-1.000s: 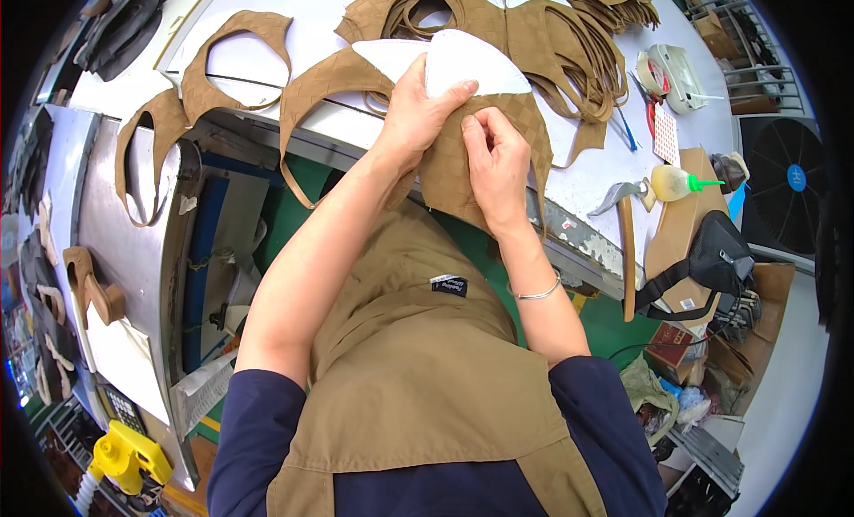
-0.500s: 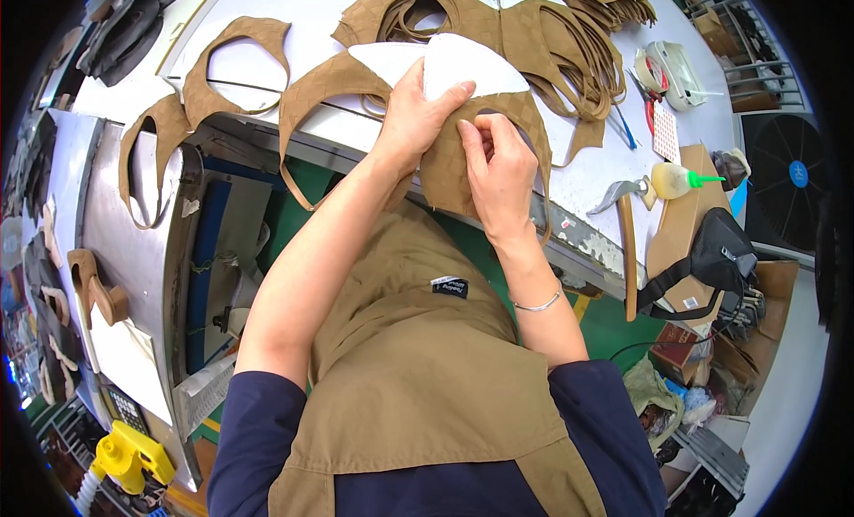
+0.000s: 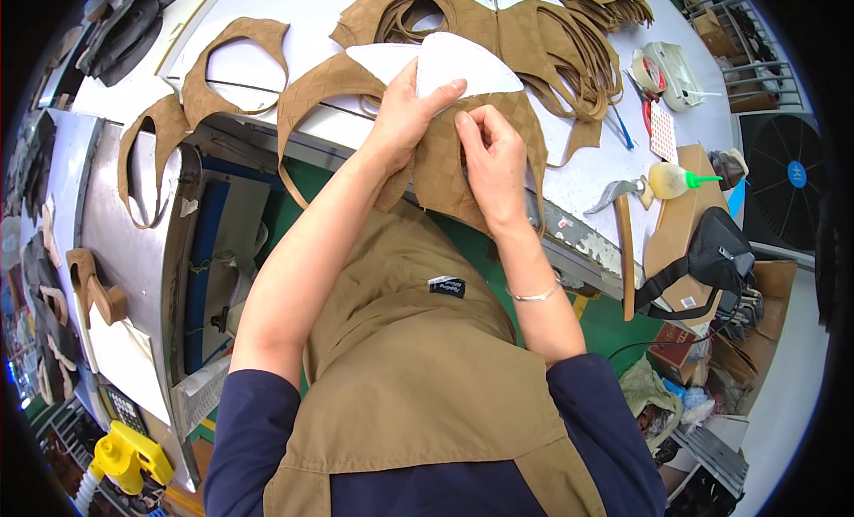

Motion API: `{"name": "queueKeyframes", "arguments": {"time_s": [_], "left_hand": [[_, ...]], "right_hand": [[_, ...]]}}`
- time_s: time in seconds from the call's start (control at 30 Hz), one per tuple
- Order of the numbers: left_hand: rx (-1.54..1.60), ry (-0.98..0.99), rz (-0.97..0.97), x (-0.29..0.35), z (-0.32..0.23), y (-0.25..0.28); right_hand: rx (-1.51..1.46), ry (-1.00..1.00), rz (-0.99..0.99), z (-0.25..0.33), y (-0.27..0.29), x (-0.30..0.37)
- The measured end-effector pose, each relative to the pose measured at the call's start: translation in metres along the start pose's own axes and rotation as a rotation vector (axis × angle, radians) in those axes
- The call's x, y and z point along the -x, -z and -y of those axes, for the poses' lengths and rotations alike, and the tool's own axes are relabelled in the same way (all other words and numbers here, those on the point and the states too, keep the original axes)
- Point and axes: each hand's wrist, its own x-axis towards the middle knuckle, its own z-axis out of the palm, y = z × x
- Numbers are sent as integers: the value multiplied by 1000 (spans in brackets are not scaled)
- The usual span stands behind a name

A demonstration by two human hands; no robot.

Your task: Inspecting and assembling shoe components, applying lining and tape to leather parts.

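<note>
axis: i'm seeing the flat brown piece with a woven-check texture (image 3: 440, 165) running lengthwise away from the apron, its rounded white end (image 3: 467, 65) pointing across the table.
place: it's lying between both hands at the near edge of the white table (image 3: 320, 19).
left hand: the left hand (image 3: 402, 121) is gripping it, thumb on top, fingers hidden.
right hand: the right hand (image 3: 494, 157) is half curling on the brown face; i cannot tell whether it's pinching material.
beyond: looped brown cut-outs (image 3: 583, 54) are crowding the far side.
right side: a wooden-handled hammer (image 3: 626, 259) is resting near a pale, green-nozzled bottle (image 3: 669, 181).
</note>
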Motion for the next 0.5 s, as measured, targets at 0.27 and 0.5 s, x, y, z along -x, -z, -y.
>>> {"name": "queueKeyframes", "arguments": {"time_s": [0.27,0.5], "left_hand": [[32,202,225,0,-16,6],[-64,243,279,-1,-18,1]], "right_hand": [[93,101,-99,-5,87,5],[-214,-83,90,-31,87,-1]]}}
